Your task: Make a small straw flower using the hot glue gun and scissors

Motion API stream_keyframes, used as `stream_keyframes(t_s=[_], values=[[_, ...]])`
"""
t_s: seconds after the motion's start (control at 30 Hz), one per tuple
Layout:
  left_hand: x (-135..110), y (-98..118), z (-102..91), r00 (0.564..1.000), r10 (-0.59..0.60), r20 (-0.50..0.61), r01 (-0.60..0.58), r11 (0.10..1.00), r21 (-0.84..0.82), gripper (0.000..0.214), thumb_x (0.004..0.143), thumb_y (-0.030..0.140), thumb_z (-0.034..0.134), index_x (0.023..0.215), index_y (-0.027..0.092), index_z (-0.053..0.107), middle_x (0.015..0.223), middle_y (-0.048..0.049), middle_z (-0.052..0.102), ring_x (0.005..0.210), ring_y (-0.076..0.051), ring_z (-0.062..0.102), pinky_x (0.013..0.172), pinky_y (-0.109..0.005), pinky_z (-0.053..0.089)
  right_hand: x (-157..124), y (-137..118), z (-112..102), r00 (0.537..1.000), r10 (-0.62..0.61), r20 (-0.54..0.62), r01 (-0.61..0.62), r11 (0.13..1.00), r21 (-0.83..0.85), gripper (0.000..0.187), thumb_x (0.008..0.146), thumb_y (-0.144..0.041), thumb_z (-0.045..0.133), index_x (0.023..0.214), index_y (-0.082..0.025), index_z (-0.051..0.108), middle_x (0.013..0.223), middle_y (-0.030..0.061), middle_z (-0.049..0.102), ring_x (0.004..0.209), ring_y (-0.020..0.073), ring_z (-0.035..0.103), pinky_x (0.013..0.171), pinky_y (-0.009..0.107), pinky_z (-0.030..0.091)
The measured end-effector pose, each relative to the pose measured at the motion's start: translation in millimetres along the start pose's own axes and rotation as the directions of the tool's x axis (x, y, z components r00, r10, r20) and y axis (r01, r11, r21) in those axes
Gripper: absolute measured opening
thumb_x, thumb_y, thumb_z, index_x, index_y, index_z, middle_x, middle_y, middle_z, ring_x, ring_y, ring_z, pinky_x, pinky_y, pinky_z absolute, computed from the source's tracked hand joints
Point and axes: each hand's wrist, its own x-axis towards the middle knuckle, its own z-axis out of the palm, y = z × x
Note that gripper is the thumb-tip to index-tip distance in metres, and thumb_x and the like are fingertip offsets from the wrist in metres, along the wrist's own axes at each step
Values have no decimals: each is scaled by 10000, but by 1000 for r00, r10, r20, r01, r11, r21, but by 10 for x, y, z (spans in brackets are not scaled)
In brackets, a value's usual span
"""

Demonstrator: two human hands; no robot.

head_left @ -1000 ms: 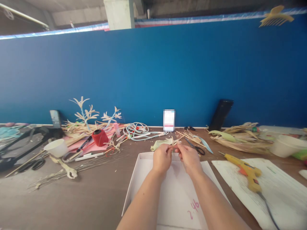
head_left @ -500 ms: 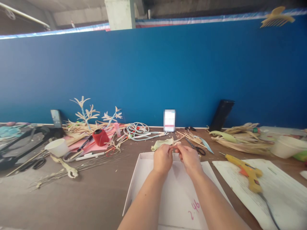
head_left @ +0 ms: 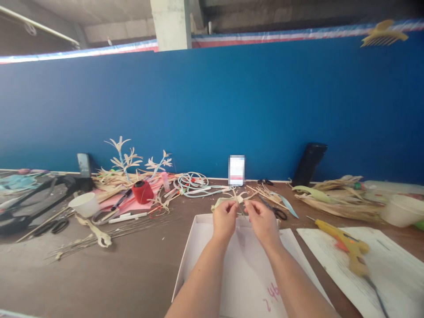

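Observation:
A small pale flower of dried husk strips (head_left: 236, 194) stands above the fingertips, its narrow petals spread. My left hand (head_left: 225, 218) is closed in a pinch at its base. Just to the right, my right hand (head_left: 262, 221) is also pinched, its fingertips close to the flower; what lies between them is too small to make out. Both hands are over the far edge of a shallow white box (head_left: 245, 274) with pink writing. Behind the left hand lies a pale green husk piece (head_left: 217, 204), partly hidden.
Scissors (head_left: 280, 213) and thin sticks (head_left: 261, 194) lie beyond the right hand. A yellow glue gun (head_left: 347, 243) rests on paper at the right. To the left are a red thread spool (head_left: 142, 192), a white cup (head_left: 84, 204) and wires (head_left: 96, 240). A phone (head_left: 236, 171) leans against the blue partition.
My hands have parted slightly at the fingertips, and the flower's petals now show more upright between them. The whole view has shifted a little down and right.

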Motion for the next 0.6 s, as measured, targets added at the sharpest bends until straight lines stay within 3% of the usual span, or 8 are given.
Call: stream_keyframes(t_s=[0.1,0.2,0.33,0.6], values=[[3,35,-11,1000,-14,-7,13,997,-70,220,757,335,562,818,155,674,701,-29,642,579,-117,547,559,-231,436,-11,11,25,995,-94,36,96,994,-42,314,735,-400,552,913,-180,686,943,91,687,821,226,615,734,329,468],[10,44,-11,1000,-14,-23,12,994,-111,209,748,319,570,824,156,676,720,-38,645,616,-125,557,559,-228,444,-31,35,57,993,-82,82,86,995,-48,319,738,-371,554,977,-191,666,1001,84,677,740,198,621,699,329,484],[17,30,-7,999,-14,-34,10,992,-124,198,742,308,581,830,155,671,747,-43,649,650,-132,570,570,-232,454,-57,65,79,990,-80,117,93,990,-110,317,750,-396,560,1000,-227,656,959,57,694,594,171,595,635,331,476],[9,5,-8,994,104,-22,-104,994,-14,200,764,305,577,848,166,694,859,-65,650,746,-154,582,621,-257,472,-36,100,69,991,-111,77,119,988,-100,270,783,-426,531,865,-218,681,846,50,702,752,211,629,698,314,451]])
